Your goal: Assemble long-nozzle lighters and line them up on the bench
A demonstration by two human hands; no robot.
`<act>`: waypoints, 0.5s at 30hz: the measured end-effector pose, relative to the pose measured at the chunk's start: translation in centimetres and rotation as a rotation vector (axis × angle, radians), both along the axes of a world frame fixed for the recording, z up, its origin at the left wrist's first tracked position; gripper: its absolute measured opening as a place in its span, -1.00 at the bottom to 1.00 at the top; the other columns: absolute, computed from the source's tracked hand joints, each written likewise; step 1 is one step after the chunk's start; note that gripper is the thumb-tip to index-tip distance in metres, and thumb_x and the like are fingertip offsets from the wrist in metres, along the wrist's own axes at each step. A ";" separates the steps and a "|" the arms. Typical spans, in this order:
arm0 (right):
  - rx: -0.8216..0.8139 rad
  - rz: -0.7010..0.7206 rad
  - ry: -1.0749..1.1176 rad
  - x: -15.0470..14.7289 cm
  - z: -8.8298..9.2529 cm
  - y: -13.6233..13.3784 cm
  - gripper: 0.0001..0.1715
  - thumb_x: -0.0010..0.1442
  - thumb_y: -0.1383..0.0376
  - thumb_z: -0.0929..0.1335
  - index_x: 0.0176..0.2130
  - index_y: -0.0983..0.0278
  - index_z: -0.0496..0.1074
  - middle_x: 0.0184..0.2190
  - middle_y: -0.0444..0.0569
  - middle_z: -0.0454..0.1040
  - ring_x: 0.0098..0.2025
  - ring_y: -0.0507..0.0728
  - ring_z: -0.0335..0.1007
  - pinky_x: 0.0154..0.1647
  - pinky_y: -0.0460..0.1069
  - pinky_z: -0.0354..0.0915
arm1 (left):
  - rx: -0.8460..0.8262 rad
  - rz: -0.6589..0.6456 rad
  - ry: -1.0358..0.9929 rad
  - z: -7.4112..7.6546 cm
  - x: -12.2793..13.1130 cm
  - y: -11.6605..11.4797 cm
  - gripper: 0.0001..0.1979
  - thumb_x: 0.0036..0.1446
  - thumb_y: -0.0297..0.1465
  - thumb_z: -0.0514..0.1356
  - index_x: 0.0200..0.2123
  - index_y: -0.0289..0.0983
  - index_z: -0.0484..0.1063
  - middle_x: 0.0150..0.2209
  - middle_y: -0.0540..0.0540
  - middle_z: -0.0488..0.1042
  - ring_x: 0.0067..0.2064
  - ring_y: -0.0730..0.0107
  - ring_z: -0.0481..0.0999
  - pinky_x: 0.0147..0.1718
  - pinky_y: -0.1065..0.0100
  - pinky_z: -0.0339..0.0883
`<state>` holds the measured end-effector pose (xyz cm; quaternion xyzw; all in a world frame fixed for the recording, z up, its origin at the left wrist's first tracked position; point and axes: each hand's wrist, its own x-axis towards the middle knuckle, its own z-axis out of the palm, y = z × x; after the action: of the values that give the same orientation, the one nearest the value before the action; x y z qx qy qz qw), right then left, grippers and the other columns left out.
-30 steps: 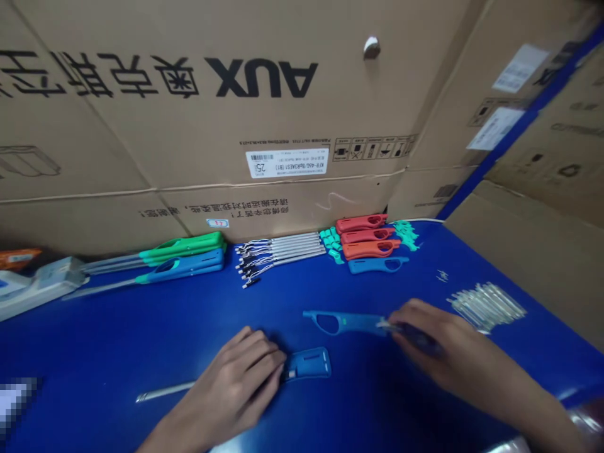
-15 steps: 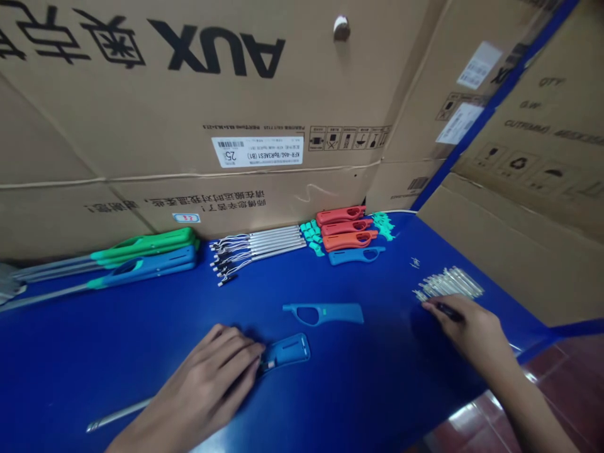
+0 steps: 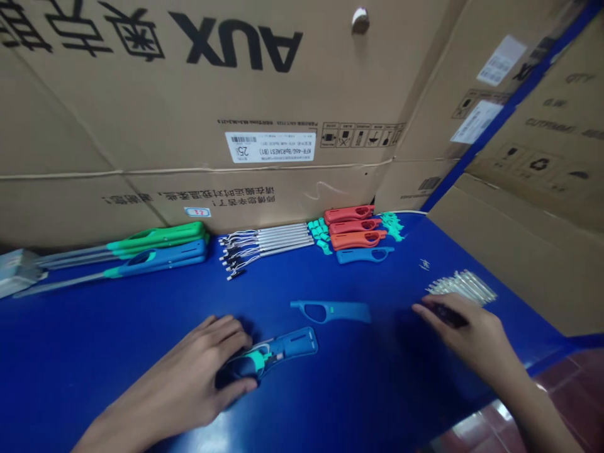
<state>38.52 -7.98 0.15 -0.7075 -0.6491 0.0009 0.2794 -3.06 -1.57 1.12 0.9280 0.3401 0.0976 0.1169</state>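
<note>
My left hand (image 3: 207, 365) grips a blue lighter handle half (image 3: 295, 343) that lies hollow side up, thumb on the near side and fingers on the far side. Inside it a turquoise trigger piece (image 3: 257, 359), a small dark part and a white wire show; my palm covers the rest. Just beyond lies the matching blue handle half (image 3: 346, 312). Over at the right, my right hand (image 3: 467, 321) is closed around a short black tool (image 3: 448, 314), mostly hidden by the fingers. Its fingertips are just in front of a pile of slim pale cylinders (image 3: 465, 286).
Metal tubes with wires (image 3: 283, 239), turquoise caps (image 3: 319, 234), red handle halves (image 3: 352, 226) and turquoise triggers (image 3: 392, 225) line the back. Tiny pins (image 3: 425, 264) lie at right. Assembled lighters (image 3: 160, 255) rest at left. Cardboard walls (image 3: 283, 94) enclose the blue table (image 3: 368, 384).
My left hand has opened wider and drawn back slightly, uncovering the turquoise trigger. My right hand has pulled a little away from the cylinders. The view has shifted slightly.
</note>
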 end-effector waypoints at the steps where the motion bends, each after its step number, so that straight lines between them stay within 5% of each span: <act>1: -0.020 0.100 0.033 -1.5 0.6 0.3 -0.67 0.19 0.01 0.34 -0.33 0.20 0.49 -0.39 -0.01 0.53 -0.37 0.17 0.49 -0.34 0.03 0.37 | -0.027 0.007 -0.008 -0.2 0.2 -0.1 -0.75 0.10 -0.21 0.30 -0.17 -0.18 0.48 -0.27 -0.03 0.52 -0.19 0.23 0.55 -0.07 0.17 0.39; 4: -0.173 0.443 0.095 -7.1 2.4 1.2 -0.79 0.29 0.17 0.30 -0.23 0.20 0.48 -0.29 -0.01 0.50 -0.31 0.10 0.46 -0.29 -0.03 0.36 | -0.034 0.010 -0.055 -0.8 1.0 -0.4 -0.61 0.15 -0.14 0.26 -0.03 -0.21 0.43 -0.16 -0.09 0.53 -0.08 0.20 0.52 -0.05 0.17 0.39; 8: -0.303 0.743 -0.148 -13.8 3.7 2.9 -0.81 0.31 0.26 0.27 -0.23 0.21 0.48 -0.23 -0.04 0.46 -0.32 0.08 0.45 -0.32 -0.03 0.31 | -0.019 0.029 -0.078 -0.5 0.9 -0.7 -0.54 0.09 -0.17 0.31 0.02 -0.22 0.39 -0.10 -0.13 0.52 0.00 0.11 0.48 0.02 0.09 0.35; 15: -0.474 0.905 -0.317 -17.2 3.0 5.1 -0.85 0.29 0.31 0.29 -0.23 0.26 0.47 -0.22 -0.04 0.46 -0.30 0.10 0.44 -0.31 -0.02 0.24 | -0.161 0.034 0.017 1.0 -0.4 -0.4 -0.85 0.21 -0.47 0.11 -0.18 -0.20 0.45 -0.21 -0.08 0.49 -0.15 0.24 0.51 -0.03 0.12 0.35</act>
<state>21.35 -2.86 3.11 -0.3920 -0.9056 0.1608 -0.0178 -3.41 -1.92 2.09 0.9105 0.3635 0.0639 0.1866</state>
